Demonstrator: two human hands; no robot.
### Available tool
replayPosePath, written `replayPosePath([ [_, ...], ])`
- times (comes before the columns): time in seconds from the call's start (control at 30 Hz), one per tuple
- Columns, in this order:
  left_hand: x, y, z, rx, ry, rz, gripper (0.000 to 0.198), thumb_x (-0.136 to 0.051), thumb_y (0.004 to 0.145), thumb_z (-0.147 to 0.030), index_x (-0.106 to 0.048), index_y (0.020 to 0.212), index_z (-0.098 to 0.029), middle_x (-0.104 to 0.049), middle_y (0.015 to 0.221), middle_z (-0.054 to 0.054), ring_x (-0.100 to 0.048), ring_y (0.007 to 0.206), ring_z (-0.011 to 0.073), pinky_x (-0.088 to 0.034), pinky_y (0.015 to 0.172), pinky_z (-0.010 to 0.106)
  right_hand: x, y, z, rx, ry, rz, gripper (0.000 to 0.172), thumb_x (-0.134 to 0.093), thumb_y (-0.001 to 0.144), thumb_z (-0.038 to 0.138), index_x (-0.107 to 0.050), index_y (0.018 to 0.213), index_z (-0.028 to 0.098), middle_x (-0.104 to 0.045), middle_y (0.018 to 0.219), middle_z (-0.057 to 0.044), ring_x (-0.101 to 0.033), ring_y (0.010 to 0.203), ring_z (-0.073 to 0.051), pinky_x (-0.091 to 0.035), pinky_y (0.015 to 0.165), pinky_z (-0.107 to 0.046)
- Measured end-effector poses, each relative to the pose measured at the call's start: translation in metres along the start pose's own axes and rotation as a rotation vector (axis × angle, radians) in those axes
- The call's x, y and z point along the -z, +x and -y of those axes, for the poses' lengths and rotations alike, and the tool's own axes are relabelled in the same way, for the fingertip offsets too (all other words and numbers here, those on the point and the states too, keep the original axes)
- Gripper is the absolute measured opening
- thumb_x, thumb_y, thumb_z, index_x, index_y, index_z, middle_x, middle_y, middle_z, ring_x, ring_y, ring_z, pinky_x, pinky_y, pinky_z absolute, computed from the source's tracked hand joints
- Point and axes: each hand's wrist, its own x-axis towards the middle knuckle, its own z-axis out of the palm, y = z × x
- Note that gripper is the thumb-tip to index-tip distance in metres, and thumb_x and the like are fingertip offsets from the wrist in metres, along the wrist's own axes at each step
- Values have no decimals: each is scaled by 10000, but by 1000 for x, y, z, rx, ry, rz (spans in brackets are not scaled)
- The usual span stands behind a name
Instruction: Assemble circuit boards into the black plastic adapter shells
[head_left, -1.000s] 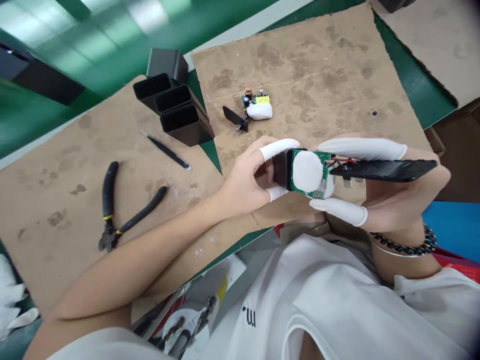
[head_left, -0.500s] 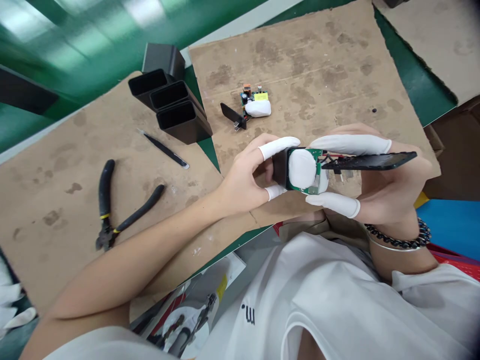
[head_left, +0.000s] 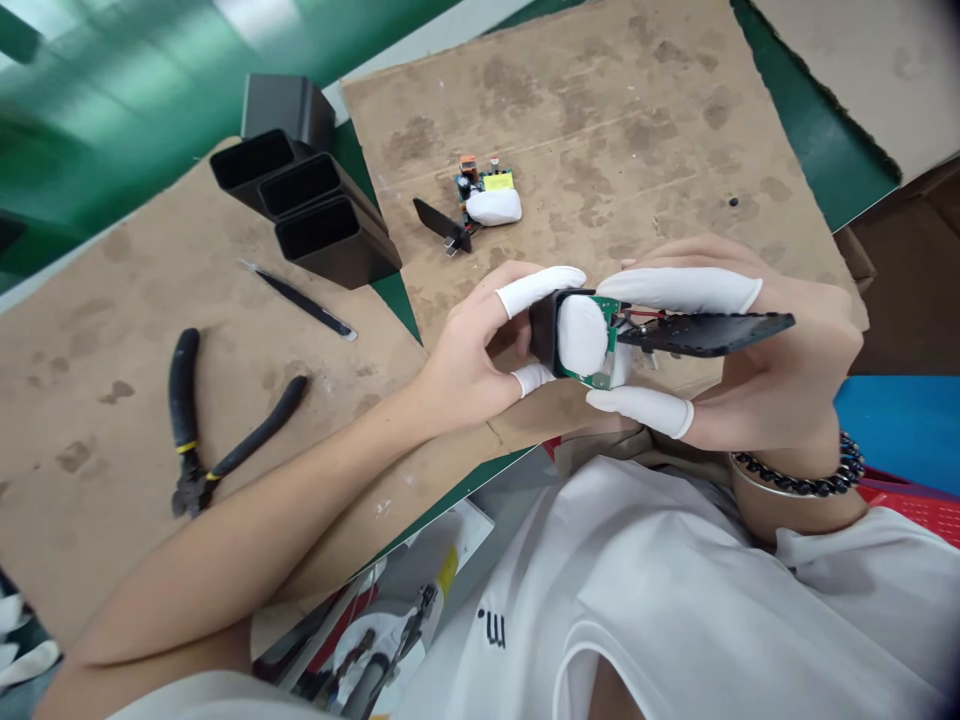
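My left hand (head_left: 469, 350), with white finger cots on the thumb and a finger, grips a black plastic case (head_left: 545, 330) by its sides. A green circuit board (head_left: 609, 316) bearing a white rounded pad (head_left: 583, 336) sits partly inside the case's open end. My right hand (head_left: 795, 350), also in white finger cots, pinches the board by its edges. From the board's outer end a black end plate (head_left: 720, 335) hangs on short wires, lying between the right thumb and fingers. How deep the board reaches inside is hidden.
Several black cases (head_left: 337, 240) stand at the upper left. Beyond my hands lies another circuit board (head_left: 491, 195) with its black plate (head_left: 441, 222). Tweezers (head_left: 300, 298) and open black-handled cutters (head_left: 191, 470) rest on the stained cardboard (head_left: 105, 350) to the left.
The circuit board sits slightly deeper in the case, and my right fingertips are closer to its rim. The black end plate has tilted, showing more of its face. The whole view has shifted a little.
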Motion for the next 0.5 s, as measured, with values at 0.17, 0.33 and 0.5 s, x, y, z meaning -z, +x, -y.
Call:
replayPosePath([
  [0.17,-1,-1,1,-8,21,-11,596,-905,749,-410,-683,1289,-290,-666,1281,97,-675,922,234,-588,670,347,2,-1,8,12,-133,15,528,-842,778,326,-671,1278,315,-754,1063,-2,-737,1036,-260,-633,919,-440],
  [0.33,-2,-2,0,-21,14,14,552,-869,797,-394,-681,1303,-283,-671,1269,104,-685,966,247,-617,753,382,4,0,14,32,-196,37,442,-780,810,248,-667,1238,228,-759,1056,-24,-733,1008,-235,-630,900,-406],
  [0.5,-2,-1,5,-65,-29,3,595,-912,753,-396,-693,1292,-273,-678,1274,110,-699,1061,288,-637,824,411,5,-1,18,10,-275,56,367,-711,894,278,-640,1253,255,-753,1089,13,-738,1057,-219,-641,914,-413],
])
